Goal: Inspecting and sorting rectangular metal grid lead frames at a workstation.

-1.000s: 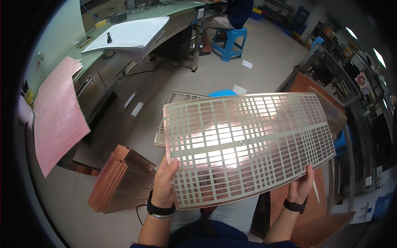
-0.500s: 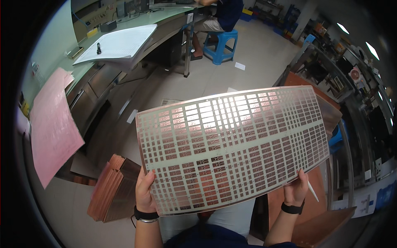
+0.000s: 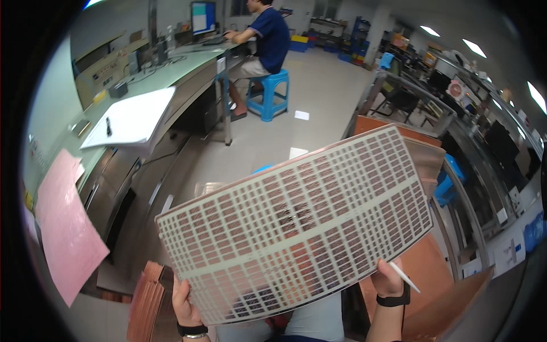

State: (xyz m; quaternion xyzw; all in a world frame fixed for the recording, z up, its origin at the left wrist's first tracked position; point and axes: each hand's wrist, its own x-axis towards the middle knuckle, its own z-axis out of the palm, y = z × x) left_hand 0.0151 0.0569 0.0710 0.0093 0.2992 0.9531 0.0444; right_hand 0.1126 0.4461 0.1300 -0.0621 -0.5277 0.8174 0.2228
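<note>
A large rectangular printed circuit board panel (image 3: pixel 319 233), pale green with rows of small copper-coloured blocks, spans the space in front of me. Its left end sits lower than its right. My left hand (image 3: pixel 185 303) is closed on the lower left edge, thumb on the front face. At the lower right edge my right hand (image 3: pixel 388 278) grips the panel too. A slim white pen (image 3: pixel 405 277) sticks out beside that hand's thumb; how it is held is hidden. Most of my fingers are behind the panel.
Copper-coloured sheets (image 3: pixel 147 305) stand stacked at lower left, below a pink sheet (image 3: pixel 68 228). A green-topped bench (image 3: pixel 185 56) bears a paper stack (image 3: pixel 134 119). A person (image 3: pixel 272 40) sits on a blue stool (image 3: pixel 268 97). Brown boards (image 3: pixel 430 285) and a metal rack lie right.
The panel has tilted, its left end dropping, and the bright glare on it is gone. My view has shifted upward, showing more of the seated person. Both hands keep their hold.
</note>
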